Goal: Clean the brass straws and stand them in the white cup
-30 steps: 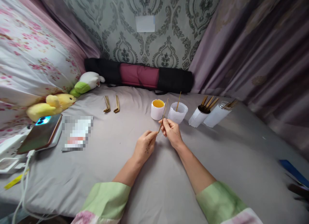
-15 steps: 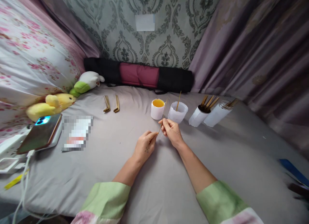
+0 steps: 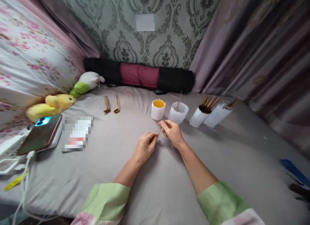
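A thin gold-brown stick [image 3: 159,131] runs between my two hands above the sheet. My left hand [image 3: 145,144] is closed, its thumb and fingers pinching the lower end. My right hand [image 3: 171,131] pinches the upper part, just in front of a translucent white cup [image 3: 178,117]. One thin stick [image 3: 178,102] stands in that cup. Left of it is a white cup with yellow inside [image 3: 158,111]. Farther left lie two small bundles of bent gold sticks, one bundle [image 3: 107,105] beside the other [image 3: 117,105].
Two tilted white canisters, one [image 3: 199,117] beside the other [image 3: 218,116], hold brown sticks at right. A phone [image 3: 41,134] with a white cable and a pixelated packet [image 3: 77,134] lie at left. Plush toys [image 3: 60,103] and a black-and-maroon roll bag [image 3: 140,76] line the back.
The length of stick that stuck up above my right fingers no longer shows there. My right fingertips have shifted slightly left, while my left hand stays nearly in place.
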A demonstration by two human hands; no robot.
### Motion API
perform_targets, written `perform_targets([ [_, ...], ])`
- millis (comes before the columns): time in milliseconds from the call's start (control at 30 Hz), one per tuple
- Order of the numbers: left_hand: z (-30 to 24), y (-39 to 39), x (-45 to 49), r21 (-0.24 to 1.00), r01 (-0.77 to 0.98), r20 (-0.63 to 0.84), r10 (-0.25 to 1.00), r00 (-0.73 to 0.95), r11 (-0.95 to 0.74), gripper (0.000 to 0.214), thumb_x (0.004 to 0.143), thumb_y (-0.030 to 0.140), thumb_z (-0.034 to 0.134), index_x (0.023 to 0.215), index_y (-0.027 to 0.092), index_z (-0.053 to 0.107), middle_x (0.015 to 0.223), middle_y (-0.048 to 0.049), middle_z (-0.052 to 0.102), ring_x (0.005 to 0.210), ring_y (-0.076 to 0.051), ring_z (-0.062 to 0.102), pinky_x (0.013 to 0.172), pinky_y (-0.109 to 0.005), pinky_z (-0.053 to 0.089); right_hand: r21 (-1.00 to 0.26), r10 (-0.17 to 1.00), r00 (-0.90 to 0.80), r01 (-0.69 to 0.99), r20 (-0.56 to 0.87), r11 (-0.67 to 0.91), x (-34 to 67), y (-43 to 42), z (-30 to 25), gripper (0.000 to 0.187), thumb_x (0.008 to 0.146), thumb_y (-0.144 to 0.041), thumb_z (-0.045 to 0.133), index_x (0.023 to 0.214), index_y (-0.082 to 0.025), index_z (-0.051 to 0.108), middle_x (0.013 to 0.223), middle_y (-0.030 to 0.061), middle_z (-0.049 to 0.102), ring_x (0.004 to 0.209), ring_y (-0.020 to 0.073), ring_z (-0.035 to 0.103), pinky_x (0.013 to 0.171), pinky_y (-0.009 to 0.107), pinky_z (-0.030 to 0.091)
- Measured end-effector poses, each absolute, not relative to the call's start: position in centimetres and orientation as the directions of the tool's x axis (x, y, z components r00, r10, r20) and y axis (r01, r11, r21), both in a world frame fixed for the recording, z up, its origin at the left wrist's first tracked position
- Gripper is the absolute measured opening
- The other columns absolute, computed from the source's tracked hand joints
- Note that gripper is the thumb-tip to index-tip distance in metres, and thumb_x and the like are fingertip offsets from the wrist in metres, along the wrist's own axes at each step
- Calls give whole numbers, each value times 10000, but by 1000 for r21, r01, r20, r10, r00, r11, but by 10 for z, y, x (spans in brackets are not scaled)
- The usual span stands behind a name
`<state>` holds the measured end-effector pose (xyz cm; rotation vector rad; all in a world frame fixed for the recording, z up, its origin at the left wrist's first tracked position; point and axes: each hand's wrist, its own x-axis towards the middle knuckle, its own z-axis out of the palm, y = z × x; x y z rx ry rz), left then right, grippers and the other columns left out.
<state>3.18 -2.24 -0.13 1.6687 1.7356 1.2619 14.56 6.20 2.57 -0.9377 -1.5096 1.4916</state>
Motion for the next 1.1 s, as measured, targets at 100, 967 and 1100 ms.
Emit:
perform_targets([
  [100, -4, -22, 31, 864, 493, 226, 953, -201, -101, 251, 815, 288, 474, 922, 149, 654, 802, -66, 637, 695, -135, 560, 666, -249, 431, -999, 910, -412, -26, 43, 36, 146, 62, 25, 322, 734, -458, 556, 783, -142, 598, 499, -47, 449, 378, 49, 348, 348, 187, 260],
  [967, 14, -23, 38, 980, -43, -198, 952, -234, 193, 385, 710, 358, 590, 987, 93, 627, 631, -15, 575, 485, -73, 449, 443, -187, 337, -989, 904, -414, 44, 109, 140, 148, 67, 19, 368, 773, -482, 486, 858, -151, 622, 538, -38, 450, 417, 62, 378, 382, 187, 311],
  [1100, 10, -22, 37, 969, -144, -229, 952, -204, 202, 419, 696, 380, 611, 996, 89, 606, 638, -10, 558, 453, -53, 416, 402, -176, 299, -988, 909, -403, 62, 105, 142, 148, 67, 19, 371, 770, -493, 481, 848, -159, 620, 536, -40, 450, 411, 64, 380, 382, 191, 310],
])
